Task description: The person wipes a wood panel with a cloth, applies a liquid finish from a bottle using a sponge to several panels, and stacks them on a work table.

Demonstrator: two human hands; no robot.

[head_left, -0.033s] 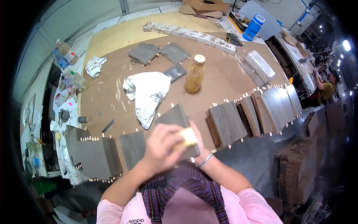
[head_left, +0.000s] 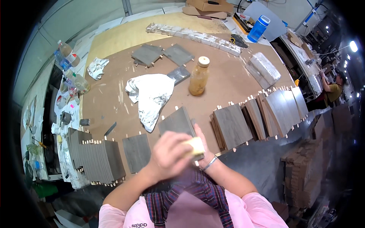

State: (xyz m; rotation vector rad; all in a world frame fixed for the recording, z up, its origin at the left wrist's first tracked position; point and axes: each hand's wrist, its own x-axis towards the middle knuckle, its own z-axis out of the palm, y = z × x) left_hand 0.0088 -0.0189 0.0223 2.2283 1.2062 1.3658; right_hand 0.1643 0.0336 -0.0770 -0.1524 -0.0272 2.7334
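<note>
My left hand (head_left: 169,155) is closed around a pale yellow block (head_left: 196,146) that looks like a sponge or sanding pad. It presses the block to the near right part of a grey wood-look board (head_left: 176,122) with dowel pins at its ends. My right hand (head_left: 205,148) grips the right edge of this same board, with the thumb pointing up along it. Part of the board is hidden under my left hand. A white stained cloth (head_left: 152,95) lies just beyond, and another grey board (head_left: 136,152) is to the left.
A tight stack of grey boards (head_left: 100,159) stands at the left front; leaning boards (head_left: 232,125) line the right front. Beyond are a bottle of amber liquid (head_left: 199,78), loose boards (head_left: 147,54), a wrapped block (head_left: 263,70) and a long whitish bar (head_left: 194,37). A co-worker (head_left: 334,87) is at far right.
My left hand has slid slightly right and toward me with the yellow block along the board. My right hand stays at the board's edge.
</note>
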